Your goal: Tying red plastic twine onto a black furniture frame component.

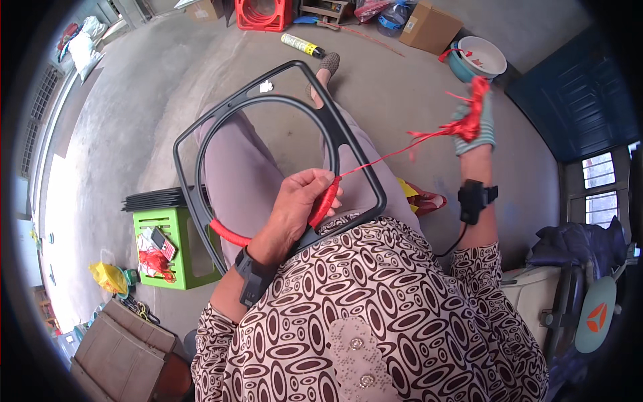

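A black frame (328, 124) with a large ring inside it rests tilted across my lap. Red strip is wound closely round the ring's near part, showing as a red wrapping (231, 236) at the left and again under my fingers. My bare left hand (291, 201) closes on the wrapped ring, thumb pressing where the winding ends. From there a thin red strand runs taut up to the right. My right hand (487, 127), in a striped glove, is raised far out, gripping a loose red bundle of plastic strip (474, 110); its fingers are partly hidden and blurred.
To my left stands a green stool (194, 271) bearing black frames (157, 199), a phone (163, 243) and red strands. A spray can (301, 45) lies ahead by my foot. Basins (492, 57) stand far right, a scooter (576, 301) near right, flattened cardboard (120, 348) near left.
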The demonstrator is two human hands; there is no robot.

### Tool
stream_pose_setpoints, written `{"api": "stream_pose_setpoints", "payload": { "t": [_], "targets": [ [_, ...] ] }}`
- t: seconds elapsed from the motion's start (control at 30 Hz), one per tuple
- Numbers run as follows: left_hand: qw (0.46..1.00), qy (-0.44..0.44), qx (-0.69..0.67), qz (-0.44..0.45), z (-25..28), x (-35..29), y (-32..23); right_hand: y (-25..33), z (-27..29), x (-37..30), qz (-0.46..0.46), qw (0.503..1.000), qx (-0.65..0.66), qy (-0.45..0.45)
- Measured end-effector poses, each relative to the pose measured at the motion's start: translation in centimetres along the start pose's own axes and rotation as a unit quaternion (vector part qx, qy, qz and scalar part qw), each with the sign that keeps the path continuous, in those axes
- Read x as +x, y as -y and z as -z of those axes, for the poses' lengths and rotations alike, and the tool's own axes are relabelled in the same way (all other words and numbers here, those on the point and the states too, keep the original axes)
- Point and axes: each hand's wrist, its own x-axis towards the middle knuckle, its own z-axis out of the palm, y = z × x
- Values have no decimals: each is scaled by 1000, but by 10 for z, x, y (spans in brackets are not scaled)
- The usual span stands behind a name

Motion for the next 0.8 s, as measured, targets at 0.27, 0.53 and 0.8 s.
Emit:
{"api": "stream_pose_setpoints", "payload": {
  "t": [0.27, 0.53, 0.8],
  "targets": [
    [997, -70, 25, -1, -2, -7, 2, -53, -154, -66, 220, 659, -599, 398],
    [932, -146, 279, -180, 10, 1, 23, -82, -210, -81, 415, 173, -742, 498],
    [899, -125, 354, -224, -2, -6, 12, -100, -191, -84, 425, 249, -667, 559]
  ]
}}
